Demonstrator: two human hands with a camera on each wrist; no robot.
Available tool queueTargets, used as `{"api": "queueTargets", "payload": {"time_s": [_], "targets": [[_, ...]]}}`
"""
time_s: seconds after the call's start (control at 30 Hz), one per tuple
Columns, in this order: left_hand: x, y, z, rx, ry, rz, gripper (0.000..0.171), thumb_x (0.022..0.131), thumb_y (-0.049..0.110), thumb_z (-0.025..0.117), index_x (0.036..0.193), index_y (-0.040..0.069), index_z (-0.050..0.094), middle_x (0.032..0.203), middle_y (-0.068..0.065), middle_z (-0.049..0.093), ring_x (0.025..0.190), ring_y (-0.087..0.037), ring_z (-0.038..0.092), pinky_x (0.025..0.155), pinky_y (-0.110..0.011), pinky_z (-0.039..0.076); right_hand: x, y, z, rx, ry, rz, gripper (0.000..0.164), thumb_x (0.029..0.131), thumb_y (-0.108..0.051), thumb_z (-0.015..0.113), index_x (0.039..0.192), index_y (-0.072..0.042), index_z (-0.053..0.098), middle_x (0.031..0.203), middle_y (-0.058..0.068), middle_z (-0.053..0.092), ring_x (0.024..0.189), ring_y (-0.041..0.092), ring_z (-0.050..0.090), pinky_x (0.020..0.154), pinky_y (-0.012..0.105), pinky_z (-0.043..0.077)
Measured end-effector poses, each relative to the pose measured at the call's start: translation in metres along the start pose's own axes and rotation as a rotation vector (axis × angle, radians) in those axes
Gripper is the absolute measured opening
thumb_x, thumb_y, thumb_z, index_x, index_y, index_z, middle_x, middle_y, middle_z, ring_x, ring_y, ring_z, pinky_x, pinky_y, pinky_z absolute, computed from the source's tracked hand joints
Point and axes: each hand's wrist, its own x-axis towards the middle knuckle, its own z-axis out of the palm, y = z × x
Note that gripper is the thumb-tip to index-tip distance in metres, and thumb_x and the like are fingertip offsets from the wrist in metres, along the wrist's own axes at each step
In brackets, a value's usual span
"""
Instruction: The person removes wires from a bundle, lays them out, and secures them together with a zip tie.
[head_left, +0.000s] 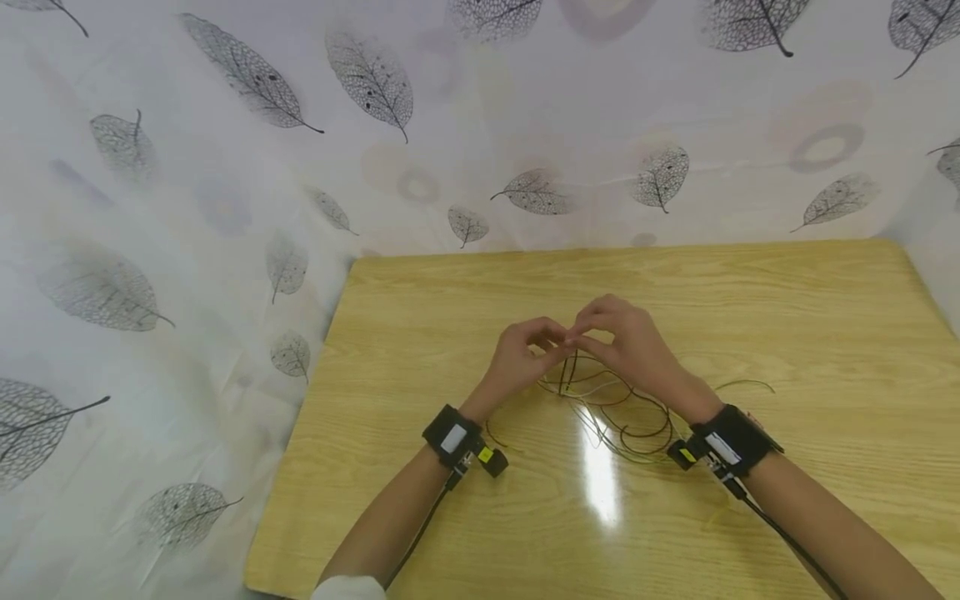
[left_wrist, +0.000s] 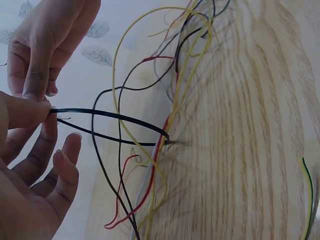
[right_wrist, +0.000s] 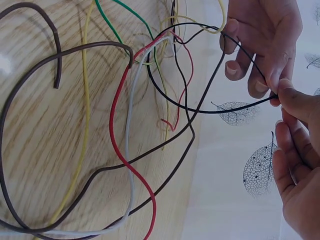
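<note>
Above the middle of the table, my left hand (head_left: 525, 358) and right hand (head_left: 633, 342) meet fingertip to fingertip. Between thumb and finger, each pinches a thin black wire (left_wrist: 122, 118), which forms a narrow loop around the bundle. The other left fingers are loosely bent in the left wrist view. Below the hands hangs and lies a loose tangle of wires: red (right_wrist: 116, 135), white (right_wrist: 128, 115), yellow (right_wrist: 86, 105), green (right_wrist: 134, 16) and brown (right_wrist: 27, 70). Fingertips hide the ends of the black wire.
The wires spread over a light wood-grain table (head_left: 420, 317). One loose green-yellow wire end (left_wrist: 309, 200) lies apart from the loop. A pale leaf-printed sheet (head_left: 225, 167) covers the back and left side. Each wrist wears a black strap (head_left: 453, 437) with a small camera and cable.
</note>
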Motion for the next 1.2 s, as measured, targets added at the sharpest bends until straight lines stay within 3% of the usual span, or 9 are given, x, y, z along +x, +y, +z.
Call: {"api": "queueTargets", "payload": {"time_s": [0.23,0.33,0.53,0.67,0.8,0.93,1.07,1.2], "targets": [[0.001,0.001,-0.003,0.046,-0.004,-0.079,0.016,0.094,0.021,0.078,0.107,0.013,0.076,0.094,0.001,0.075,0.078,-0.012,0.068,0.070,-0.028,0.057,0.001,-0.005,0.002,-0.027,-0.001,-0.059,0.016,0.079,0.001,0.086,0.090,-0.009,0.079,0.098,0.005,0.072,0.095,0.024,0.064,0.085,0.043,0.051],[0.002,0.001,-0.004,0.021,-0.003,-0.115,0.018,0.093,0.020,0.078,0.109,0.012,0.076,0.093,0.000,0.074,0.078,-0.014,0.068,0.068,-0.028,0.057,0.002,-0.009,0.002,-0.035,0.013,-0.076,0.016,0.079,0.002,0.086,0.090,-0.009,0.079,0.098,0.006,0.072,0.095,0.025,0.064,0.085,0.043,0.051],[0.002,0.007,-0.007,-0.040,-0.024,-0.145,0.017,0.094,0.017,0.078,0.108,0.008,0.077,0.093,-0.004,0.075,0.074,-0.020,0.069,0.062,-0.032,0.058,0.002,-0.013,-0.001,-0.035,0.020,-0.057,0.018,0.080,0.001,0.086,0.091,-0.011,0.079,0.099,0.002,0.073,0.096,0.021,0.063,0.084,0.038,0.051],[0.001,-0.001,-0.008,-0.031,-0.039,-0.172,0.012,0.093,0.013,0.078,0.104,0.009,0.078,0.093,-0.003,0.075,0.070,-0.023,0.069,0.056,-0.033,0.057,0.002,-0.014,-0.004,-0.018,0.025,-0.058,0.017,0.081,-0.001,0.085,0.092,-0.012,0.079,0.100,0.000,0.072,0.097,0.018,0.063,0.083,0.032,0.051],[0.001,-0.009,-0.008,-0.014,-0.046,-0.186,0.012,0.093,0.012,0.078,0.104,0.008,0.079,0.095,0.001,0.076,0.072,-0.023,0.070,0.058,-0.031,0.058,0.004,-0.015,-0.007,-0.003,0.082,-0.067,0.019,0.080,0.000,0.086,0.092,-0.013,0.078,0.099,0.000,0.072,0.095,0.018,0.065,0.083,0.024,0.051],[0.002,-0.010,-0.007,0.018,-0.019,-0.166,0.012,0.092,0.016,0.080,0.102,0.010,0.080,0.094,0.008,0.076,0.067,-0.019,0.068,0.055,-0.028,0.055,0.006,-0.014,-0.009,0.035,0.122,0.008,0.018,0.082,-0.004,0.086,0.094,-0.015,0.078,0.100,-0.002,0.074,0.095,0.016,0.068,0.084,0.028,0.054],[0.001,-0.012,-0.005,0.043,-0.008,-0.149,0.010,0.091,0.021,0.081,0.099,0.015,0.081,0.095,0.012,0.076,0.060,-0.013,0.063,0.051,-0.025,0.050,0.004,-0.010,-0.007,0.100,0.044,0.122,0.015,0.089,-0.015,0.082,0.103,-0.019,0.077,0.104,-0.008,0.074,0.095,0.012,0.067,0.082,0.036,0.053],[0.000,-0.014,-0.004,0.057,0.015,-0.160,0.012,0.093,0.025,0.080,0.100,0.015,0.081,0.099,0.010,0.077,0.058,-0.012,0.061,0.051,-0.024,0.049,0.002,-0.006,-0.004,0.145,-0.057,0.110,0.018,0.091,-0.019,0.080,0.109,-0.018,0.078,0.108,-0.008,0.075,0.097,0.011,0.068,0.085,0.036,0.055]]}}
